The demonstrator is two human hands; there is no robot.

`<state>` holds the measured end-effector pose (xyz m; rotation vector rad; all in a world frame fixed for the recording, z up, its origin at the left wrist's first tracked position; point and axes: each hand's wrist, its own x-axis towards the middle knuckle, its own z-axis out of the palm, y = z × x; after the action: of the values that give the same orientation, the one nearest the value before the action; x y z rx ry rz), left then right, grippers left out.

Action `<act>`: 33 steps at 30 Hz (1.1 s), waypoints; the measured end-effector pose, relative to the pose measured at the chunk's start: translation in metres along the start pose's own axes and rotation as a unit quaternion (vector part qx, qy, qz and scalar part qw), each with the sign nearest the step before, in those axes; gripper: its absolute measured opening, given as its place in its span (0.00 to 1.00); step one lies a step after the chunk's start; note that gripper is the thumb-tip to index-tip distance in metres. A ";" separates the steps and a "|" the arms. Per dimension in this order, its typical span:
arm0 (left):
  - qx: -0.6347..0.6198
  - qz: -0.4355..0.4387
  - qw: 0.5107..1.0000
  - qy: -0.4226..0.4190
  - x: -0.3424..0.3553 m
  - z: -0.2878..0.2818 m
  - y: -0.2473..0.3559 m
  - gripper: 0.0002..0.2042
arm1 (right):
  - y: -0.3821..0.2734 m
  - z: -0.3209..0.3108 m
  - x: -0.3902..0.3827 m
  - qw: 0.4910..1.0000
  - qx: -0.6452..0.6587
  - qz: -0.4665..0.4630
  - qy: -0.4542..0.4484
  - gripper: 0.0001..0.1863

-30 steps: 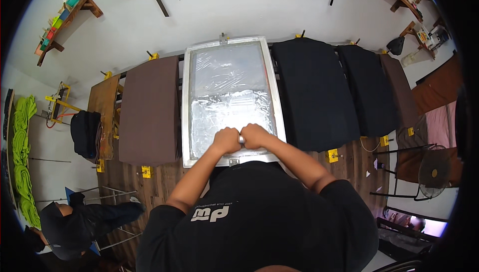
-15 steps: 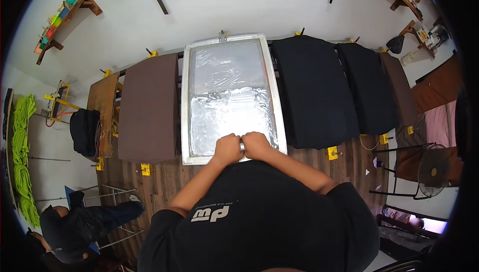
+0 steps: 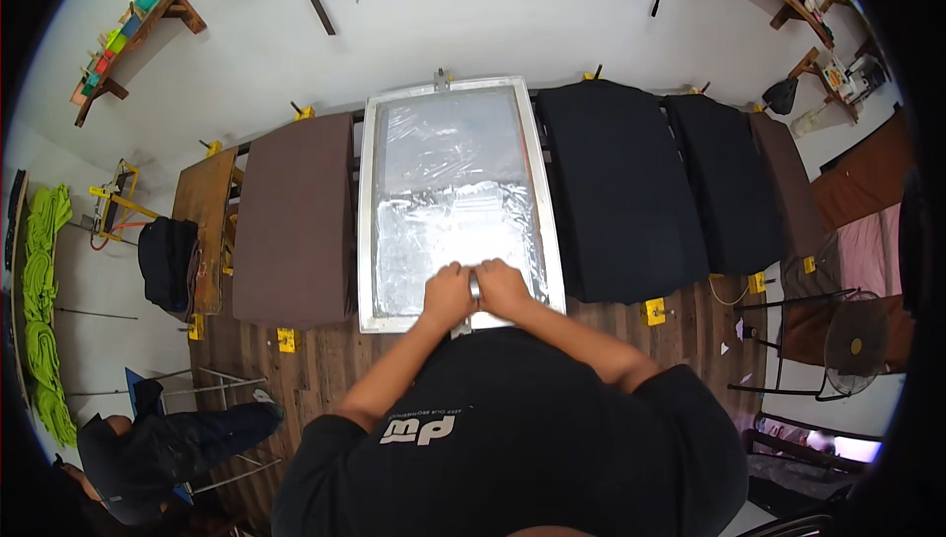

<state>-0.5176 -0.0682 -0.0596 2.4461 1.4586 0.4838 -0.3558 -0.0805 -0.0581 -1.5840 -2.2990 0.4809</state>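
My left hand and my right hand are side by side over the near end of a silver-framed printing screen. Both are closed in fists around a silver metal handle; only a short piece of it shows between them, and the rest is hidden. Wrinkled clear film covers much of the screen's mesh, cloudy in the far half and shiny in the near half. A bright glare lies just beyond my fists. Metal clamps show at the screen's far and near ends.
A brown cloth-covered board lies left of the screen, and a black cloth-covered board lies right. More boards continue along the rack, with yellow brackets. A person is at lower left. A fan stands at right.
My torso has drawn back slightly, showing more of the screen's near edge. Both fists keep their grip, with only a slight shift over the screen.
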 end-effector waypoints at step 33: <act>-0.024 -0.088 0.958 -0.273 0.036 -0.041 -0.006 0.16 | 0.008 -0.044 0.033 0.977 0.025 -0.015 -0.212 0.11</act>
<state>-0.5230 -0.0320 -0.0192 2.1392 1.3741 -0.1848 -0.3416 -0.0422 -0.0203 -1.5358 -2.5812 0.9406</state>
